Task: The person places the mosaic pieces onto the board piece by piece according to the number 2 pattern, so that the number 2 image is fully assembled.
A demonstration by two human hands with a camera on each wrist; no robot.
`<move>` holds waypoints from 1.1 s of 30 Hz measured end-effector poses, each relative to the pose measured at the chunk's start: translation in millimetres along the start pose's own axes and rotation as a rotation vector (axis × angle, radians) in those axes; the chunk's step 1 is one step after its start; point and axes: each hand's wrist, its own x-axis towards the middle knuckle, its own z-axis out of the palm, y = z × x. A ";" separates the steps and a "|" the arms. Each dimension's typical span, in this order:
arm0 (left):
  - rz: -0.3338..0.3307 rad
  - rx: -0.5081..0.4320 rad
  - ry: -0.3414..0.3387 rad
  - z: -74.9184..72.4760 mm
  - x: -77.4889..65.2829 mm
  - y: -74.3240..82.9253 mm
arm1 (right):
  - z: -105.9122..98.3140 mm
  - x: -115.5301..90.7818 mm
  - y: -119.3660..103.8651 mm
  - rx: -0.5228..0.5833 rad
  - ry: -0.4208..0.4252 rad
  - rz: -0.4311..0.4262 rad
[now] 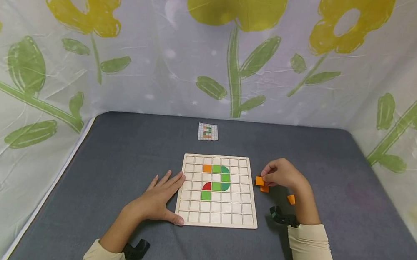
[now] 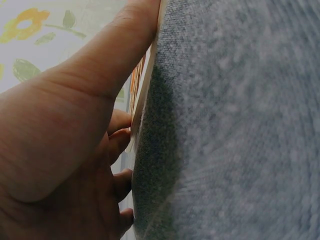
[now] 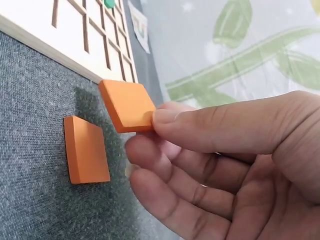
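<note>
My right hand [image 1: 281, 172] pinches an orange square tile [image 3: 129, 105] between thumb and fingers, just right of the wooden grid board [image 1: 243, 221]. A second orange tile [image 3: 87, 151] lies on the cloth below the held one. My left hand [image 1: 158, 198] rests at the board's left edge, fingers spread and thumb at the near left corner. On the board are an orange square [image 1: 207, 168], several green squares [image 1: 217, 169], dark green rounded pieces [image 1: 225, 169] and a red rounded piece [image 1: 207, 186], laid in a curved figure. In the left wrist view the left thumb [image 2: 120, 45] lies along the board's edge.
Another orange piece [image 1: 291, 199] lies beside the right wrist. Behind the board is a small printed card [image 1: 208, 132] with a coloured grid pattern. Dark grey cloth [image 1: 135, 148] covers the table, and a flower-printed curtain [image 1: 155, 58] stands around it.
</note>
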 end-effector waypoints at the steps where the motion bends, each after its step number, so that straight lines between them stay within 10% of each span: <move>1: 0.000 0.003 0.000 0.1 -0.2 0.0 | -0.2 0.0 0.4 0.000 -0.001 -0.003; 33: -0.013 -0.004 -0.011 2.2 1.4 -1.4 | 50.3 18.7 -24.7 0.108 -0.291 -0.151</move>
